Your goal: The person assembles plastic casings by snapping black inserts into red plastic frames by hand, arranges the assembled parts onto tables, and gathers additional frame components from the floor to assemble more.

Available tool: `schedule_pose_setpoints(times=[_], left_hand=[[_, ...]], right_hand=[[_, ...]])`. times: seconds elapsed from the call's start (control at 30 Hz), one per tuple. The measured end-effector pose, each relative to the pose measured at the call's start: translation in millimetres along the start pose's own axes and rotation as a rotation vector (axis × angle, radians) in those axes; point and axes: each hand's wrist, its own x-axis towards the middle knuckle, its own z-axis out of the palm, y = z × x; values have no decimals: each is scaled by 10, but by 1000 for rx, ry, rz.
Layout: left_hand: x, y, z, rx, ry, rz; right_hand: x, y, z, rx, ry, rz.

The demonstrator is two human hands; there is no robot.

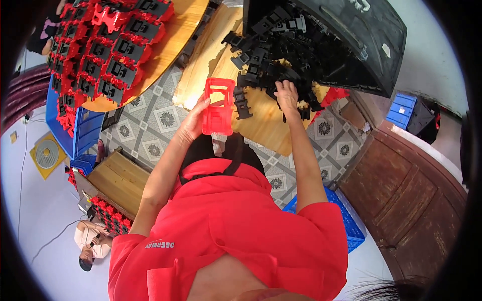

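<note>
We hold the red frame (219, 115) in our left hand (194, 122) by the counter (263, 131), while our right hand (287, 96), well apart, touches the black parts (258, 59), its grip unclear, apparently choosing one, which calls for a clean pinch.

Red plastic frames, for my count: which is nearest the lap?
The red plastic frame in the left hand; piled ones on the wooden table lie farther off.
</note>
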Motion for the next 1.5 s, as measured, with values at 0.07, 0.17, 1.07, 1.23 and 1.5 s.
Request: schedule_pose_setpoints(times=[0.07, 0.17, 1.07, 1.23, 1.5], left_hand=[[-48, 2, -209, -6, 108, 38], [19, -51, -430, -33, 236, 89], [-437, 455, 241, 50, -59, 371], [-471, 475, 284, 11, 37, 383], [-447, 558, 194, -76, -91, 581]], right_hand=[[19, -252, -351, 180, 142, 73], [-56, -783, -1027, 992, 118, 248], [515, -2124, -2475, 319, 326, -626], [498, -2047, -2444, 557, 287, -577], [118, -2145, -2744, 608, 297, -287]])
